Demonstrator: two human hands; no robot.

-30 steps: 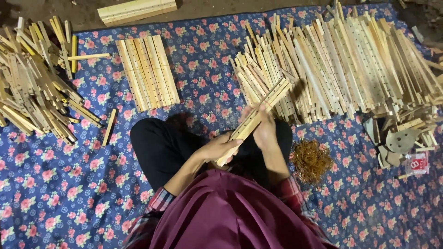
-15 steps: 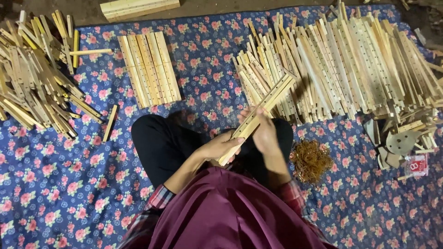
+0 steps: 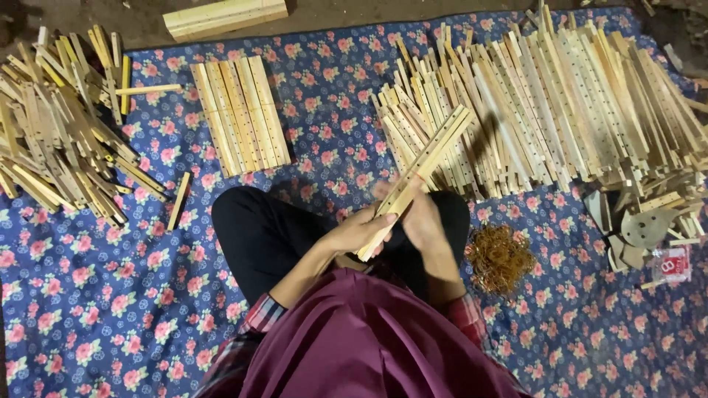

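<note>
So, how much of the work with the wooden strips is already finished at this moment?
Done, it seems: a neat row of bundles lies flat on the floral cloth, with another stack beyond its edge. In hand: the left hand and right hand grip a bundle of strips together. Left: a big heap of drilled strips and a loose pile. The rubber bands lie ready. Probably an early stage.

Blue floral cloth, neat slat row, loose stick heap, rubber-band clump
</note>
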